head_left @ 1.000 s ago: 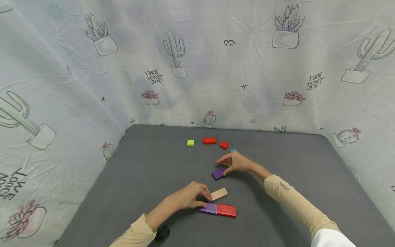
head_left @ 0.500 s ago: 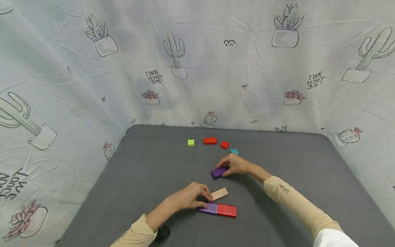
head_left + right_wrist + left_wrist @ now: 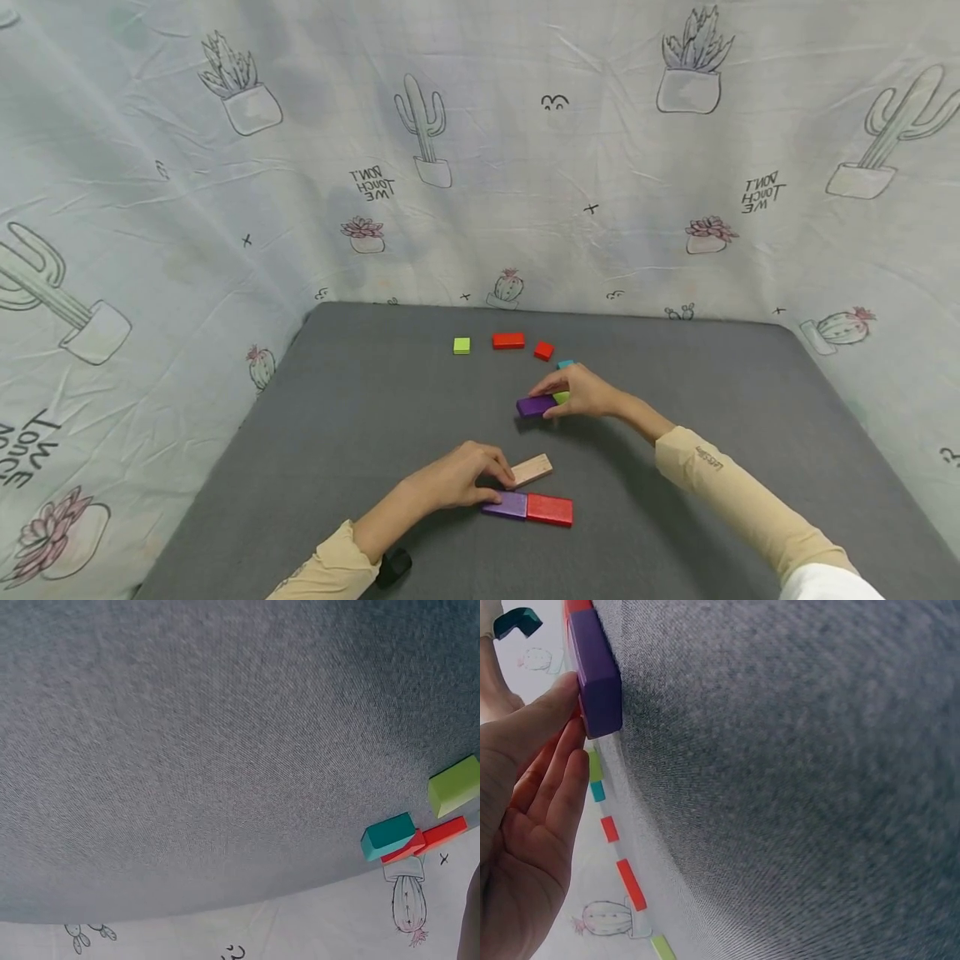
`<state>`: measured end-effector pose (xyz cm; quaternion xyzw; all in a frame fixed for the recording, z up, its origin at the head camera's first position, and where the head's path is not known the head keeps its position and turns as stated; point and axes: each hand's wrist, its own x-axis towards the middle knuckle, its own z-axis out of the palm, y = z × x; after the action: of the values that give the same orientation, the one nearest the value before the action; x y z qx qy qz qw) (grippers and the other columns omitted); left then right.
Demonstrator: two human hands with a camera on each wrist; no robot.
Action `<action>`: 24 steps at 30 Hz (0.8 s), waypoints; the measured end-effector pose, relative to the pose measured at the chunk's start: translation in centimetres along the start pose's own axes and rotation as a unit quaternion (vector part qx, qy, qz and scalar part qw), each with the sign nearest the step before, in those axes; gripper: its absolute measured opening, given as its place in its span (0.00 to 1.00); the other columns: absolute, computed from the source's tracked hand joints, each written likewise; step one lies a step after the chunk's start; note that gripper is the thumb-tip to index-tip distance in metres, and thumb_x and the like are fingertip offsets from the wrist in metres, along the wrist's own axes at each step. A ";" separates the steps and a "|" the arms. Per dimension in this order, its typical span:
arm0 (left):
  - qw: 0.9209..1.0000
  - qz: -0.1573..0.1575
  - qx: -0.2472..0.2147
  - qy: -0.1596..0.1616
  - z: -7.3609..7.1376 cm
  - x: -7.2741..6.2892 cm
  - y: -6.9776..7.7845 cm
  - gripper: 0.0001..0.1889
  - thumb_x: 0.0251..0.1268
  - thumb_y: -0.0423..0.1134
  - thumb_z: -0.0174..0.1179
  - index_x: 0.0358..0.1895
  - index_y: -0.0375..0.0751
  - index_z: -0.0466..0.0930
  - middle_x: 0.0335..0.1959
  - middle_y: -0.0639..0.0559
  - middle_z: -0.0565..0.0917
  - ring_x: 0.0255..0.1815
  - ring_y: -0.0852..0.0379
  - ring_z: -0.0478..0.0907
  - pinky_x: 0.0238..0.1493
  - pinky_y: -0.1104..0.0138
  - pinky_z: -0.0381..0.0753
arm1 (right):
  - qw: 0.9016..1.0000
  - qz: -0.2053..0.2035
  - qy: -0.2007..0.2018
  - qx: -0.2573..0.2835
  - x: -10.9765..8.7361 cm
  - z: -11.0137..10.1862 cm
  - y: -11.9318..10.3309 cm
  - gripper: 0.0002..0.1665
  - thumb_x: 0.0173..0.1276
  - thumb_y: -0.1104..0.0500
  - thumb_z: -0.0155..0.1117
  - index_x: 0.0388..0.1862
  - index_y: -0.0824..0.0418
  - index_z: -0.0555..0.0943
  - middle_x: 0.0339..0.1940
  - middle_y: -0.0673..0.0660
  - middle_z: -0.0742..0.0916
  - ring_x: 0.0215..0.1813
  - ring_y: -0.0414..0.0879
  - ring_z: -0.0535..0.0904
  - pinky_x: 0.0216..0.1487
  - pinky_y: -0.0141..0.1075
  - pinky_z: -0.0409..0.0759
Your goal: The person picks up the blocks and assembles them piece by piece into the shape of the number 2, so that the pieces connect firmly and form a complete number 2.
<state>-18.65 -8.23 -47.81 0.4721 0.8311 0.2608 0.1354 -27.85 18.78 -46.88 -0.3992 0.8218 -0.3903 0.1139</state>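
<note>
My left hand (image 3: 457,477) keeps its thumb on the near purple block (image 3: 506,505), with its fingers on the block's far side. A red block (image 3: 550,510) lies end to end with this purple block. Just behind the pair a plain wooden block (image 3: 532,471) lies at a slant, its left end at my left fingertips. Farther back my right hand (image 3: 581,392) pinches a dark purple block (image 3: 534,407) between thumb and fingers, a shadow showing under it. In the left wrist view the near purple block (image 3: 600,682) stands right by my thumb.
Behind my right hand are a green block (image 3: 456,786) and a teal block (image 3: 388,835). Along the back lie a small red block (image 3: 543,351), a longer red block (image 3: 508,341) and a lime block (image 3: 462,346). A patterned curtain (image 3: 480,167) hangs behind the grey table (image 3: 360,400).
My right hand has closed its fingers on the dark purple block and lifted it slightly, moving it a little away from me. My left hand has stayed in place.
</note>
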 end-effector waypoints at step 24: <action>1.000 -0.002 -0.010 0.000 -0.1 -0.1 -0.1 0.11 0.55 0.35 0.70 0.43 0.43 0.88 0.42 0.60 0.83 0.46 0.71 0.77 0.49 0.76 0.75 | 0.992 -0.077 -0.030 -0.096 -3.7 0.7 -1.7 0.20 0.60 0.66 0.69 0.52 0.62 0.81 0.50 0.55 0.85 0.54 0.47 0.79 0.54 0.44 0.77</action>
<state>-18.76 -8.37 -47.77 0.4691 0.8293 0.2691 0.1405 -24.09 20.48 -46.59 -0.4822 0.8185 -0.3046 0.0691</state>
